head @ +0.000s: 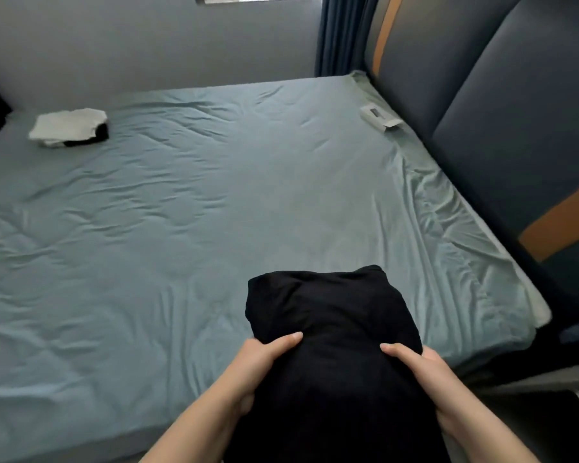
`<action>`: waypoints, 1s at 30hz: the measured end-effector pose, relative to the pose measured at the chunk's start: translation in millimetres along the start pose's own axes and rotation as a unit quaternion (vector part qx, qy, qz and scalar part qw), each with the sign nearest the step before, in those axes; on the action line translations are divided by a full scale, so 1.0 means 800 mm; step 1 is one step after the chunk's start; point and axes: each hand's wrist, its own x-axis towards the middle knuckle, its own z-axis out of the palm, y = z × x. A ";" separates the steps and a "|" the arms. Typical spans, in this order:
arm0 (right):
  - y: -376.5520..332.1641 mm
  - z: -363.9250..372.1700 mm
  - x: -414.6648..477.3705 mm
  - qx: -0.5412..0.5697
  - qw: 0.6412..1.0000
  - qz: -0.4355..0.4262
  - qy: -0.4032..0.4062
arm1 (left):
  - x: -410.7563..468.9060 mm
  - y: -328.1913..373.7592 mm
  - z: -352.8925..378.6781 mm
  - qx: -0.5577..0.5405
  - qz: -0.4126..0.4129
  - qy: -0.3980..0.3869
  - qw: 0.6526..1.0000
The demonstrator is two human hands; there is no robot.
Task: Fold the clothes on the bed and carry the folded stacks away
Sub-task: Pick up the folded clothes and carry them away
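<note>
A folded black stack of clothes (331,315) is held up above the near right part of the bed (181,212). My left hand (261,362) grips its left side, thumb on top. On the stack's right side my right hand (418,369) does the same. A second small stack (69,127), white cloth over a black piece, lies on the sheet at the far left corner. The lower part of the black stack merges with dark clothing near my body.
The bed has a wrinkled pale blue-green sheet. A padded dark blue headboard (498,111) with orange strips runs along the right. A small white box (380,116) lies by the headboard. Grey wall and dark curtain (341,35) stand behind.
</note>
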 end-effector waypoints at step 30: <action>0.128 0.015 0.373 -0.120 0.985 0.121 -0.038 | 0.359 -0.151 -0.115 0.031 -0.089 0.085 0.992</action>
